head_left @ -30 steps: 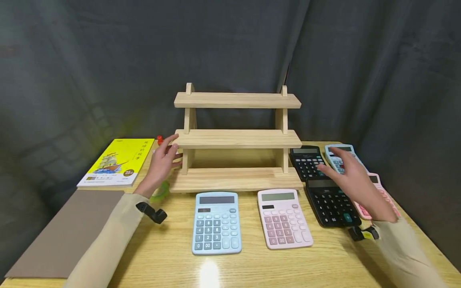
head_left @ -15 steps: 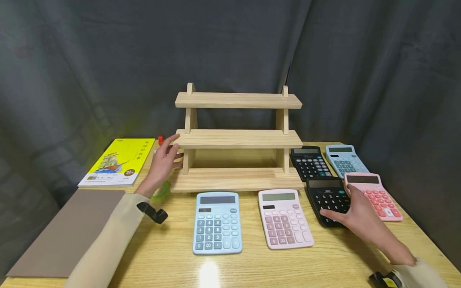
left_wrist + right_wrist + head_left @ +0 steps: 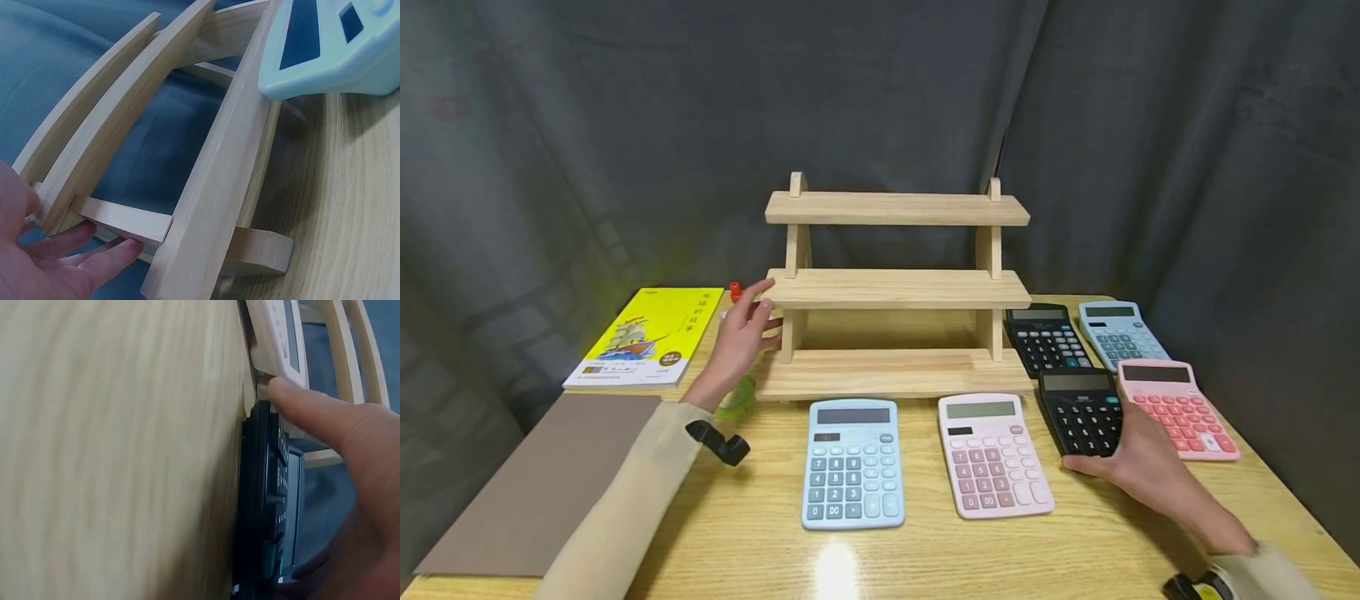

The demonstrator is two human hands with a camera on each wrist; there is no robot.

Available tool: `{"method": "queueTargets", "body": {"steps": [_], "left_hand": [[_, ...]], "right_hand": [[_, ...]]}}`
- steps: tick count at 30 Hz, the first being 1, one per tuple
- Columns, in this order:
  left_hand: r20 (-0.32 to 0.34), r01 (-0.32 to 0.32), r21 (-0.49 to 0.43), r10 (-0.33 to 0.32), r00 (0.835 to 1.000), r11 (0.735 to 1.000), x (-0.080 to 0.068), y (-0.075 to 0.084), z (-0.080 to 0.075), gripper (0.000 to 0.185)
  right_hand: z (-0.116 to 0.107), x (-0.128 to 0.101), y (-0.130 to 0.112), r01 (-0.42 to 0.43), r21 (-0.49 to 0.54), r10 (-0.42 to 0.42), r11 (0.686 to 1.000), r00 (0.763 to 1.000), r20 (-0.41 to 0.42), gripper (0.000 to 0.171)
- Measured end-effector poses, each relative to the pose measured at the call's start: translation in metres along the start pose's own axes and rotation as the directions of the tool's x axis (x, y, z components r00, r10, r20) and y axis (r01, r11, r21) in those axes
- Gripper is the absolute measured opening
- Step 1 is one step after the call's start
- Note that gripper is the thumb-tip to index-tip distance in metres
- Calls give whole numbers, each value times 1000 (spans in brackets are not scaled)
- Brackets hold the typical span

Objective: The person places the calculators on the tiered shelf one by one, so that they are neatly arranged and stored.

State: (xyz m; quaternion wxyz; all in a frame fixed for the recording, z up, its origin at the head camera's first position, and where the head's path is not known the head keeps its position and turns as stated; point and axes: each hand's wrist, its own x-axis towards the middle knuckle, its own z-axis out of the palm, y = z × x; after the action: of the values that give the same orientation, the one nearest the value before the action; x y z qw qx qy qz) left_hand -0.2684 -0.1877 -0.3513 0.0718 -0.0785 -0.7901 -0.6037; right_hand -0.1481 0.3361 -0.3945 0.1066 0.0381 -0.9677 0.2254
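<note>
Your right hand (image 3: pixel 1153 467) curls about the near right corner of the front black calculator (image 3: pixel 1078 421), thumb along its near edge and fingers at its right side, so you are gripping it. It lies on the table, a dark slab with raised keys and a grey screen. Your left hand (image 3: pixel 737 342) touches the rack (image 3: pixel 891 287) at the left end of its middle shelf, fingers loosely extended against the side. The rack is bare pale wood, faintly grained, with three stepped planks on slanted sides.

Just right of your gripped calculator is the coral calculator (image 3: pixel 1176 404), with rounded keys; behind are the back black calculator (image 3: pixel 1047 337) and the far blue calculator (image 3: pixel 1120 332). To its left, the pale pink calculator (image 3: pixel 992 462) and the near blue calculator (image 3: pixel 852 475) lie before the rack, smooth with rounded corners.

By your left wrist sits a translucent green ring (image 3: pixel 737 398), partly hidden; a small red piece (image 3: pixel 735 292) shows beyond that hand. Farther left are a glossy yellow book (image 3: pixel 651 333) with a ship on its cover and a flat taupe board (image 3: pixel 542 483). The table (image 3: pixel 737 542) has streaky, shiny woodgrain; a dark, softly folded curtain (image 3: pixel 887 83) hangs behind.
</note>
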Motion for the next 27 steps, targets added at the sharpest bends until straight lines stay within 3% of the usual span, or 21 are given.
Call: {"method": "queueTargets", "body": {"steps": [8, 14, 27], "left_hand": [[1, -4, -4, 4, 1000, 1000, -1, 0, 0, 52], [3, -13, -4, 13, 1000, 1000, 0, 0, -1, 52], [13, -22, -9, 23, 1000, 1000, 1, -3, -2, 51]], "right_hand": [[5, -3, -1, 14, -77, -17, 997, 999, -31, 155], [7, -6, -4, -10, -40, 10, 999, 1000, 0, 155], [8, -7, -9, -71, -18, 69, 997, 994, -90, 154]]}}
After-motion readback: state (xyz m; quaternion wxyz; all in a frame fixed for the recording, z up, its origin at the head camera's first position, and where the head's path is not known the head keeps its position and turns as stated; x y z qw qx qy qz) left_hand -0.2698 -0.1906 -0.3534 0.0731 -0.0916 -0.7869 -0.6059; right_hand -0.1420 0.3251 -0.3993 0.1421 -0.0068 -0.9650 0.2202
